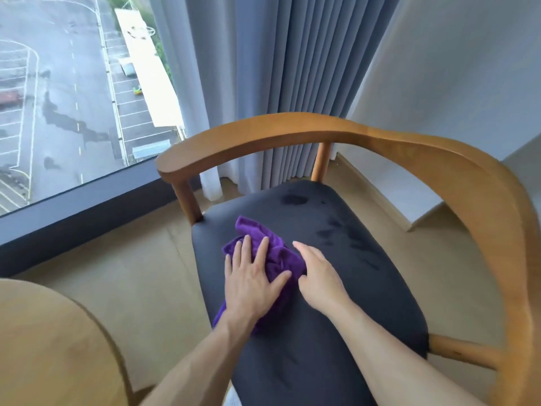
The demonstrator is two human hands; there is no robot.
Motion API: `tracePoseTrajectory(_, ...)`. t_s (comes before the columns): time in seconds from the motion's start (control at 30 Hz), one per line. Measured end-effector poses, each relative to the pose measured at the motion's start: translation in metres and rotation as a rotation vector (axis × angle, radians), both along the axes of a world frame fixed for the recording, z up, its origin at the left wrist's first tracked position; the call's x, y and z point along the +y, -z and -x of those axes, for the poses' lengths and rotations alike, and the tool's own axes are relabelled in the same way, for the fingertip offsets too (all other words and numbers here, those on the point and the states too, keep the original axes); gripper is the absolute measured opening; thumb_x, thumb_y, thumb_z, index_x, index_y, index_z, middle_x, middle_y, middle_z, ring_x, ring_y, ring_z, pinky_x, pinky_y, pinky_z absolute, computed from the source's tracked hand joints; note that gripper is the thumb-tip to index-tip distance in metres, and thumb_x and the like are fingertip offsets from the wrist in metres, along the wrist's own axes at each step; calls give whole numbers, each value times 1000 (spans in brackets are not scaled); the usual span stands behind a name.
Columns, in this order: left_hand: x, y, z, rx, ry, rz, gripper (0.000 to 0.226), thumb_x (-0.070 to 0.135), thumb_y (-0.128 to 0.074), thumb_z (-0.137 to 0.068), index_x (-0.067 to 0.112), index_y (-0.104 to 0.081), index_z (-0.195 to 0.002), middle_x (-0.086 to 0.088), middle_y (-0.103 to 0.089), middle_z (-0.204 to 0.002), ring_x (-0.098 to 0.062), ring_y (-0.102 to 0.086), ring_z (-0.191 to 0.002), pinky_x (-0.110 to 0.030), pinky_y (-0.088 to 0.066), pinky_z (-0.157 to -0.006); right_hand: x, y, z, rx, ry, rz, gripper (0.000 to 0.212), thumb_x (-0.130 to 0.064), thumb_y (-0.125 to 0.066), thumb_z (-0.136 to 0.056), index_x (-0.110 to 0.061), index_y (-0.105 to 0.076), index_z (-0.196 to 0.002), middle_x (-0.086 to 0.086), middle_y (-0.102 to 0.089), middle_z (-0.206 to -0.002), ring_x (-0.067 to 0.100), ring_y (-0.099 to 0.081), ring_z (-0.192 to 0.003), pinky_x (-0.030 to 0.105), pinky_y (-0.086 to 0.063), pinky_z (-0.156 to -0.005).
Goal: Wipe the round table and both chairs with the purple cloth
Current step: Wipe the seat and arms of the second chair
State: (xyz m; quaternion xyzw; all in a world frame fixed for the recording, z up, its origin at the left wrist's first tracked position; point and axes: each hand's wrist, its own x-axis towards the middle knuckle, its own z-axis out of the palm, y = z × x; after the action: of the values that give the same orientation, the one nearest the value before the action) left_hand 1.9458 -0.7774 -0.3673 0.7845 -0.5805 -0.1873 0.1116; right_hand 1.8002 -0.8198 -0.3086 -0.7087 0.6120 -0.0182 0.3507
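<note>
On the dark chair seat [336,288], your left hand [251,284] presses the purple cloth [278,253] flat with spread fingers so it drags evenly; your right hand [317,272], loosely curled, touches the cloth's edge, steadying it

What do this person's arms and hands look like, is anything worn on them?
Both forearms are bare: no sleeves show. The left hand and right hand wear no gloves, and no rings, watch or bracelets are visible. The fingernails look short and unpainted.
</note>
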Motion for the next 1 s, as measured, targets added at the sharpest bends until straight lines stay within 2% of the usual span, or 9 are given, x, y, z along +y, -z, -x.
tracePoseTrajectory(0.1,6,13,28,6,-90,104,85,67,-58,-75,25,-45,-148,-18,-37,-156,-36,-32,-146,-47,-26,-121,-19,22,-2,152,20,115,79,-1,-48,-91,-30,-16,-157,-6,-18,-164,16,-20,-150,36,-28,-120)
tracePoseTrajectory(0.27,-28,16,-13,-63,492,389,58,28,-59,-65,12,-65,-121,-16,-62,-123,-38,-60,-111,-45,-51,-94,-37,37,9,294,25,200,76,-5,-43,-92,-23,-12,-158,-7,-37,-156,11,-36,-142,30,-32,-113)
tracePoseTrajectory(0.33,-77,10,-55,-147,362,388,48,22,-57,-68,13,-67,-114,-13,-64,-119,-37,-61,-105,-45,-50,-90,-37,40,10,272,36,210,78,-1,-43,-89,-23,-13,-157,-7,-45,-149,11,-43,-135,28,-33,-111)
tracePoseTrajectory(0.43,-131,8,-84,-155,-176,210,42,19,-60,-76,14,-62,-118,-15,-59,-122,-41,-54,-106,-47,-45,-93,-44,39,14,250,56,208,74,-1,-42,-90,-25,-18,-156,-11,-51,-144,12,-50,-127,29,-39,-106)
tracePoseTrajectory(0.5,-137,8,-63,-159,-270,159,45,24,-61,-76,13,-60,-120,-16,-57,-122,-40,-51,-106,-46,-41,-95,-54,37,16,204,92,206,70,-2,-41,-92,-27,-23,-154,-16,-54,-141,13,-54,-123,31,-45,-97)
tracePoseTrajectory(0.7,-68,8,40,27,318,209,42,33,-56,-69,18,-63,-107,-7,-56,-108,-32,-48,-85,-46,-46,-78,-57,44,14,192,90,238,57,-11,-44,-93,-25,-37,-148,-5,-50,-137,20,-48,-126,37,-41,-95)
tracePoseTrajectory(0.83,-86,-3,-11,-122,611,227,49,33,-57,-71,23,-63,-118,-4,-58,-114,-33,-52,-89,-45,-45,-77,-31,58,19,267,6,311,63,-10,-54,-89,-24,-40,-149,-2,-42,-148,20,-42,-132,35,-37,-106)
tracePoseTrajectory(0.9,-102,-5,-57,-211,413,226,45,30,-57,-75,24,-63,-118,-7,-57,-115,-37,-54,-96,-47,-46,-79,-22,62,22,279,-20,338,59,-11,-55,-93,-24,-40,-149,-1,-37,-154,19,-38,-138,37,-32,-115)
tracePoseTrajectory(1.0,-110,-5,-86,-178,-195,120,48,28,-62,-79,19,-56,-126,-15,-52,-125,-43,-52,-109,-51,-49,-88,-25,64,28,229,-6,328,56,-7,-48,-96,-23,-40,-149,-5,-35,-157,16,-36,-141,35,-27,-118)
